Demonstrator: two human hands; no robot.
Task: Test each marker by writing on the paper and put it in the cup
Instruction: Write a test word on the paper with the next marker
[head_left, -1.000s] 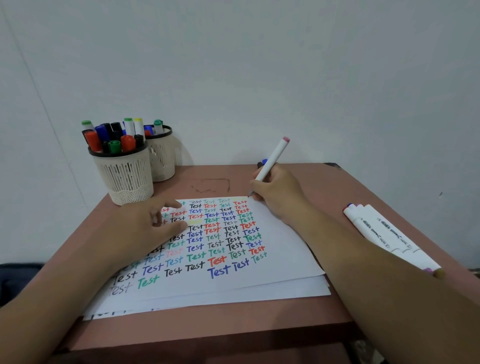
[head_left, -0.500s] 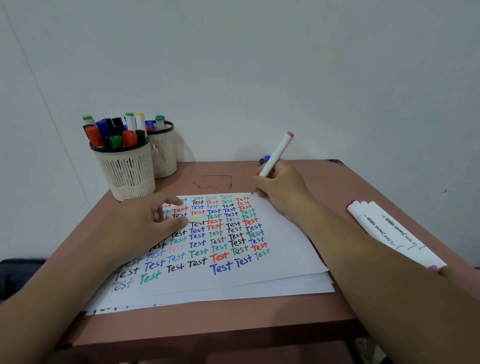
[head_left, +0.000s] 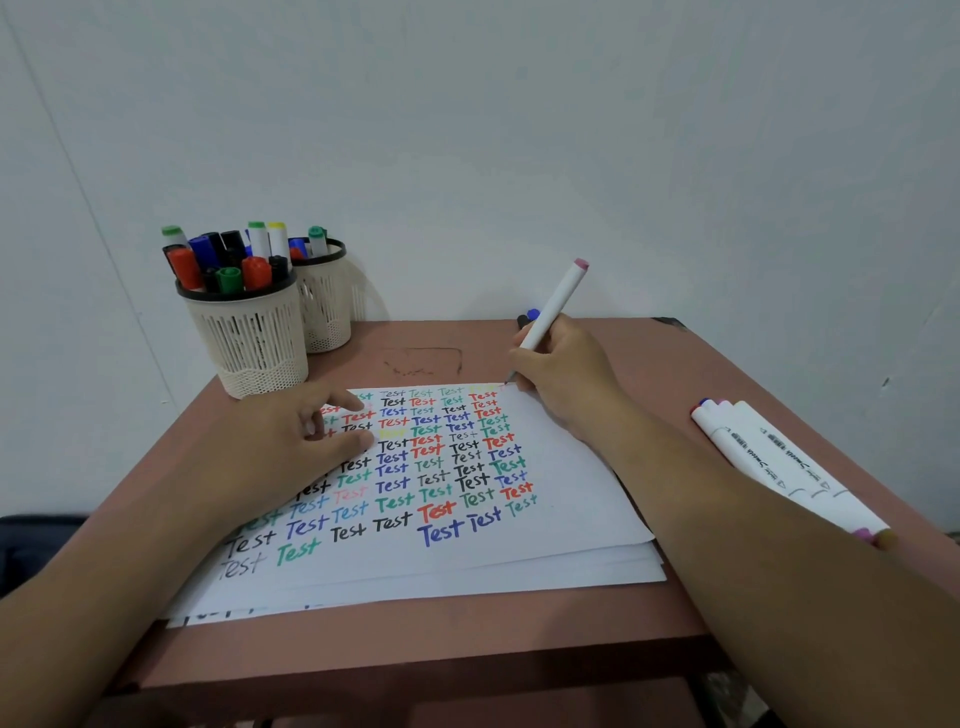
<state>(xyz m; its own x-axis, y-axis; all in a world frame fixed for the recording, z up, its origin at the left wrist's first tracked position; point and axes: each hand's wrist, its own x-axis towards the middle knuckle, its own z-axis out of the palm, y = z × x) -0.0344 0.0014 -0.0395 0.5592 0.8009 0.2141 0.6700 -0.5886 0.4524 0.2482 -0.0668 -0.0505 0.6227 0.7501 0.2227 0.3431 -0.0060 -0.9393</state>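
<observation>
My right hand (head_left: 563, 366) grips a white marker with a pink end cap (head_left: 553, 306), its tip touching the far right corner of the paper (head_left: 571, 493). The sheet is covered with rows of "Test" in several colours. My left hand (head_left: 291, 441) rests on the paper's left side, fingers spread and pressing it down. Two cream mesh cups stand at the back left: the nearer cup (head_left: 249, 332) is full of capped markers, the farther cup (head_left: 327, 306) holds a few. Three white markers (head_left: 779, 462) lie along the table's right side.
The paper lies on a stack of more sheets on a small brown table (head_left: 415, 654) against a white wall. A blue and black cap (head_left: 530, 316) shows behind my right hand. A dark object sits off the table's left edge (head_left: 31, 545).
My right hand has shifted slightly along the top right corner of the paper with the marker tip down. My left hand stays on the paper.
</observation>
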